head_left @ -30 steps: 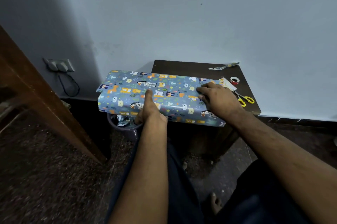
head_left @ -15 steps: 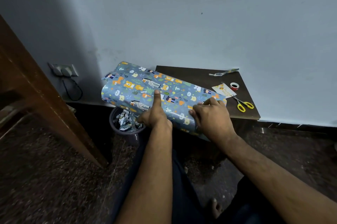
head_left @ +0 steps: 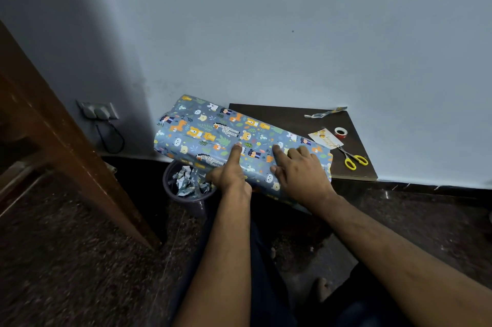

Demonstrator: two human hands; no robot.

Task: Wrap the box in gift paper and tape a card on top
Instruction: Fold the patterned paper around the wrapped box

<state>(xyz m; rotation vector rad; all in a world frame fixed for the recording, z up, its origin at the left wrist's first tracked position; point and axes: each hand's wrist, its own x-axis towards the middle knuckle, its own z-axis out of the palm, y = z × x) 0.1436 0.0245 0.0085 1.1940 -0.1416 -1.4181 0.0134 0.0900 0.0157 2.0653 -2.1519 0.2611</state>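
The box, covered in blue animal-print gift paper, lies slanted; its right end is over the dark table and its left end sticks out past the table. My left hand holds the near edge, thumb stretched up on top, fingers hidden underneath. My right hand rests flat on the paper toward the right end, fingers pointing away from me. A small white card lies on the table just beyond the box's right end.
A red tape roll, yellow-handled scissors and a paper strip lie on the table's right side. A bin with crumpled paper stands under the box's left end. A wooden frame slants at left.
The box has swung from lying square along the table to a slant, its left end moving away toward the wall. My right hand moved from gripping the near edge to lying flat on top.
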